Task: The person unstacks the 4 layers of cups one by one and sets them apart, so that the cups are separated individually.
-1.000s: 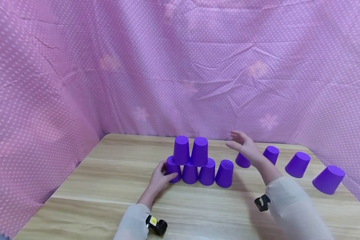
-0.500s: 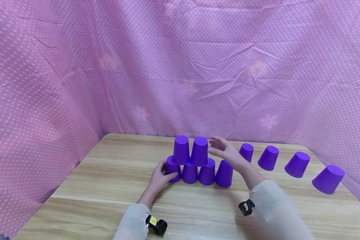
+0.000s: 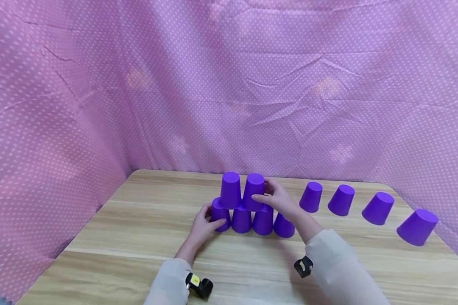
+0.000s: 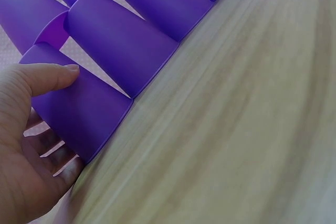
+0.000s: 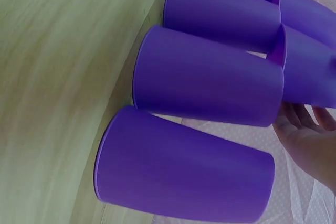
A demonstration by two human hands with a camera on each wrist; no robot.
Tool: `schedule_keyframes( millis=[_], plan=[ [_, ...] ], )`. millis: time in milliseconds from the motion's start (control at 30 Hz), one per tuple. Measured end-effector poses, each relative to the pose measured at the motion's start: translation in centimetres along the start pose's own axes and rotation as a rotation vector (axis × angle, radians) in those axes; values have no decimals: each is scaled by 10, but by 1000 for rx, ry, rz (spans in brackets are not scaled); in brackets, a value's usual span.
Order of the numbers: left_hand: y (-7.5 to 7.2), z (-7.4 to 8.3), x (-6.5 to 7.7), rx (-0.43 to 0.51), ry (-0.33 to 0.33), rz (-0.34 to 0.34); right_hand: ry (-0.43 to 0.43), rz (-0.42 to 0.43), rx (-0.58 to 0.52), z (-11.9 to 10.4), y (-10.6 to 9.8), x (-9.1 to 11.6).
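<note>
From where I sit, far away, the biggest thing is a pink cloth (image 3: 229,84) with white dots. It hangs at the back and sides, and its top is cut off. Under it is a wood table (image 3: 137,245); I can't see its near edge. The left sleeve (image 3: 169,284) and right sleeve (image 3: 343,267) are pale, and both run off the bottom.

The left hand (image 3: 205,224) holds the left end cup (image 3: 217,210) of the bottom row. Its thumb is in front. The cup hides most of the fingers from the head camera, but the left wrist camera shows them bent round the side.

The right hand (image 3: 282,201) holds the right top cup (image 3: 253,188), thumb in front, fingers behind. The right wrist camera cuts off this thumb, and the fingertips are hidden.

All the cups are purple and upside down. The left top cup (image 3: 230,190) sits across two bottom ones. The right hand covers the top of the right end cup (image 3: 283,227). Four more cups (image 3: 341,200) stand apart on the right.

Smallest are the black gadgets (image 3: 202,289) on the sleeves; one has a yellow label (image 3: 195,280), too tiny to read.
</note>
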State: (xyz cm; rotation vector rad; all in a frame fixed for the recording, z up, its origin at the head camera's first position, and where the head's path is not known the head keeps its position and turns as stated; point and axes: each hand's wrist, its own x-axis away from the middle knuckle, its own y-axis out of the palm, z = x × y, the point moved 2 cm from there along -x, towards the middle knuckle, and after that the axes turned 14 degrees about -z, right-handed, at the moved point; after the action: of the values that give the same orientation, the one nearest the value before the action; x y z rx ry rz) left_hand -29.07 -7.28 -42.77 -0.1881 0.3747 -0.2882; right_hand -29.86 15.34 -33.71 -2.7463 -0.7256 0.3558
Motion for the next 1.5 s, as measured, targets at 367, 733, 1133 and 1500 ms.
schedule_keyframes(
  millis=[367,733,1133,1500],
  plan=[
    [3,27,4,24,-99,-1,49,46,6,-6,1,2],
    [0,-1,-2,-35,-118,10,41,62,25,-16,-15,17],
    [1,0,-2,-41,-126,13,16,188,51,-21,-55,58],
    [1,1,-3,-38,-118,13,83,288,139,-14,-90,100]
  ],
)
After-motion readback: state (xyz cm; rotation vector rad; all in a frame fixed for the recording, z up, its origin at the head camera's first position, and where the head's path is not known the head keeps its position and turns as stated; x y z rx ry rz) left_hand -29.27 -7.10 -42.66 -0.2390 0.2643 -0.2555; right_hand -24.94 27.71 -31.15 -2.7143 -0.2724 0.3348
